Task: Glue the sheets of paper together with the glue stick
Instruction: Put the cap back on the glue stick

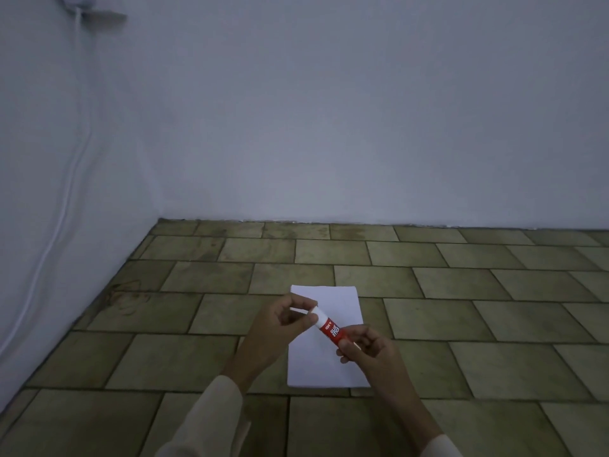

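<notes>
Setting: a floor of olive-brown rectangular tiles (428, 311) meeting a pale grey wall (329, 110); a white cable (77, 143) hangs down the wall at the left.
Paper: a white rectangular stack of paper sheets (326, 367) lies flat on the floor, long side running away from the person; how many sheets cannot be told.
Glue stick: a red-and-white cylindrical glue stick (329, 327) is held in the air above the middle of the paper, not touching it.
Long axis: slanted, the white end up and to the left, the red printed body down and to the right.
Left hand (283, 328): the grip is narrow, fingertips pinched on the white end, which looks like the cap.
Right hand (365, 351): the grip is closed round the red lower end of the barrel.
Key relation: each hand holds one end, so a pull along the slanted axis would part cap from barrel; the right hand would then carry the barrel, with the paper directly beneath.
Step, as judged: uncapping; no glue shows on the paper.
</notes>
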